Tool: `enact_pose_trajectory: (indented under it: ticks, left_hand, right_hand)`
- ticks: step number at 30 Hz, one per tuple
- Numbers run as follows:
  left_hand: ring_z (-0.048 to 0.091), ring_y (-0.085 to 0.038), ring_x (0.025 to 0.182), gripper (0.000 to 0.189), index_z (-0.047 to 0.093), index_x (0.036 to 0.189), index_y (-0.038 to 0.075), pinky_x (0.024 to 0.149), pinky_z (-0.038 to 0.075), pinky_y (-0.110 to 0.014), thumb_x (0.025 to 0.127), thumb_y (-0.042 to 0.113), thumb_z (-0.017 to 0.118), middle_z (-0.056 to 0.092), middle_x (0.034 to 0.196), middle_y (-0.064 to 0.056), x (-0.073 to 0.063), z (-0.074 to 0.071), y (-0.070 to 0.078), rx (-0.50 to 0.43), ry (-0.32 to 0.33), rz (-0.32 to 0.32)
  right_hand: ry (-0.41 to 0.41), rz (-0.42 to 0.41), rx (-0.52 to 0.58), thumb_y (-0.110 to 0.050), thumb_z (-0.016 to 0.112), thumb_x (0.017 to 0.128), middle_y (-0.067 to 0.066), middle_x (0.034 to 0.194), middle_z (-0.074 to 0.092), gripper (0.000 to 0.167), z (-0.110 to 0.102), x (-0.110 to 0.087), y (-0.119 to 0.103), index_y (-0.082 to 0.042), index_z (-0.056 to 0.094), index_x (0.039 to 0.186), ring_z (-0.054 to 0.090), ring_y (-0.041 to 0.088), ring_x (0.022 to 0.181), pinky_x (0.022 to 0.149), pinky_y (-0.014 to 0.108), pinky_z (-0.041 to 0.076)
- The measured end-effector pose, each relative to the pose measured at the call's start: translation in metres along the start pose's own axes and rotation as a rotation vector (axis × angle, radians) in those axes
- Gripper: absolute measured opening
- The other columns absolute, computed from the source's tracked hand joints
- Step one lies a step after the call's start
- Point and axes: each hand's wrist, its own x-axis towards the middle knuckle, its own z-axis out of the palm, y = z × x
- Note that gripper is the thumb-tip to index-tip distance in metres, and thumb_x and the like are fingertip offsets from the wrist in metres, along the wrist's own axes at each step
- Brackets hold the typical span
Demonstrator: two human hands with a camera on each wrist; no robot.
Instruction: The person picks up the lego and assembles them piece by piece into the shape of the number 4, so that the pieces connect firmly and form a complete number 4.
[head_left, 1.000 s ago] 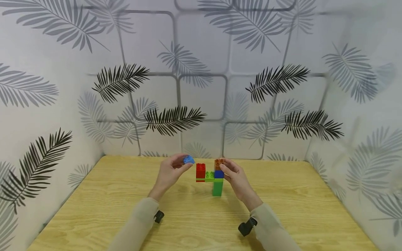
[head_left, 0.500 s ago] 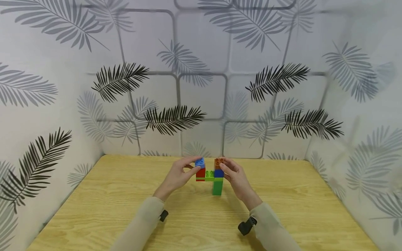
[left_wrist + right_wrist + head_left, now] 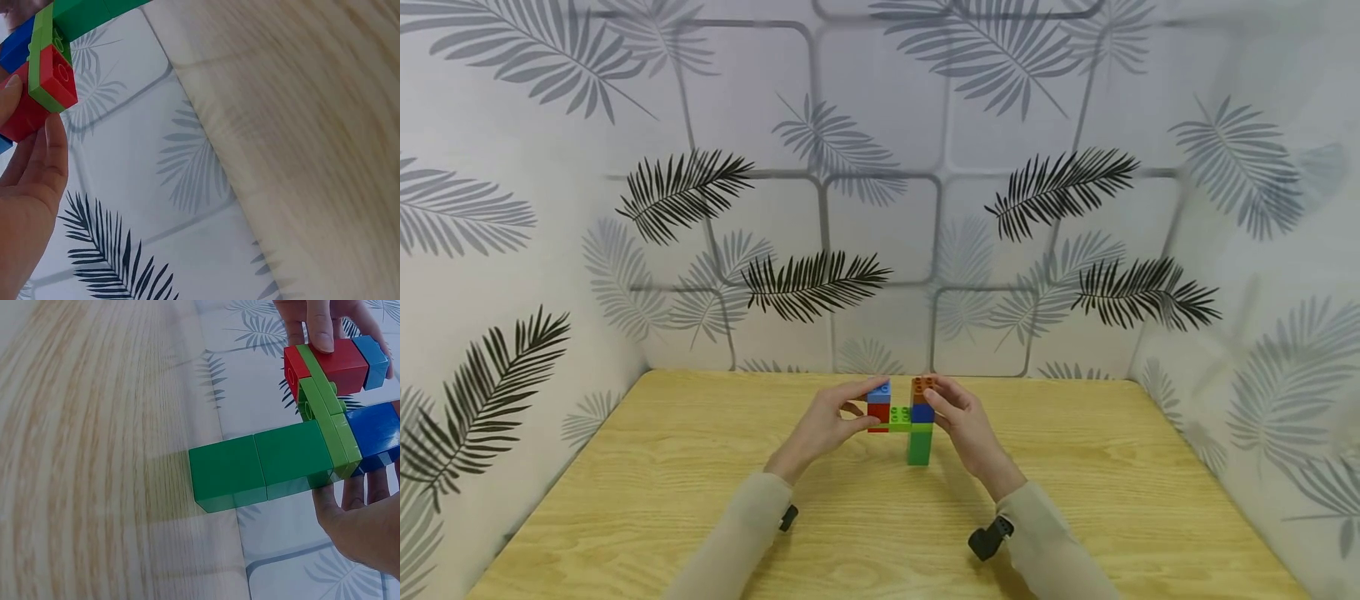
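A toy building-brick structure stands upright on the table. Its right column has green bricks at the bottom, lime plates across the middle, a dark blue brick and an orange-brown brick on top. At the raised left end a light blue brick sits on a red brick. My left hand holds this left end, thumb on the red brick and index finger over the light blue one. My right hand grips the right column at the orange-brown and dark blue bricks, its fingertips partly hidden behind them.
The wooden table extends around the structure, with its back edge against a leaf-patterned backdrop. More of this backdrop rises at both sides. A dark wrist camera sticks out from the right sleeve.
My left hand has brought the light blue brick rightward onto the red brick. Its thumb has since slid down to the red brick. The right hand has kept its hold.
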Motion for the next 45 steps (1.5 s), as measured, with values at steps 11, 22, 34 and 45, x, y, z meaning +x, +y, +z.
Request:
enact_pose_trajectory:
  ticks: [11,22,34,45]
  left_hand:
    - [0.065,-0.023,0.1,0.054,0.058,0.139,0.023,0.087,0.055,-0.04,0.088,0.011,0.073,0.065,0.128,-0.006,0.0,0.001,-0.001,-0.107,0.034,-0.064]
    - [0.059,-0.023,0.114,0.056,0.048,0.146,0.029,0.098,0.052,-0.041,0.095,0.01,0.063,0.056,0.139,-0.005,0.002,0.006,-0.002,-0.173,0.024,-0.121]
    - [0.064,-0.03,0.112,0.061,0.043,0.149,0.025,0.09,0.056,-0.04,0.094,0.015,0.066,0.06,0.134,-0.015,0.007,0.01,-0.012,-0.15,0.152,-0.237]
    - [0.063,-0.031,0.111,0.071,0.03,0.155,0.015,0.084,0.058,-0.043,0.094,0.01,0.065,0.051,0.139,-0.023,0.01,0.01,-0.035,-0.37,-0.036,-0.452]
  right_hand:
    - [-0.001,-0.001,-0.002,-0.025,0.06,0.099,0.003,0.125,0.057,0.049,0.003,-0.001,-0.001,-0.003,0.048,0.141,0.059,0.01,0.109,0.111,0.045,0.039]
    - [-0.086,0.019,-0.175,-0.015,0.059,0.099,0.017,0.148,0.045,0.059,-0.008,-0.003,0.007,-0.02,0.035,0.153,0.045,0.034,0.135,0.111,0.048,0.039]
    - [-0.044,0.091,-0.144,-0.004,0.06,0.096,0.021,0.146,0.046,0.065,-0.008,0.005,0.013,-0.025,0.035,0.153,0.057,0.028,0.12,0.091,0.042,0.055]
    - [-0.023,0.223,-0.169,-0.011,0.062,0.097,0.027,0.146,0.045,0.057,-0.008,0.008,0.025,-0.014,0.042,0.15,0.058,0.036,0.122,0.091,0.05,0.054]
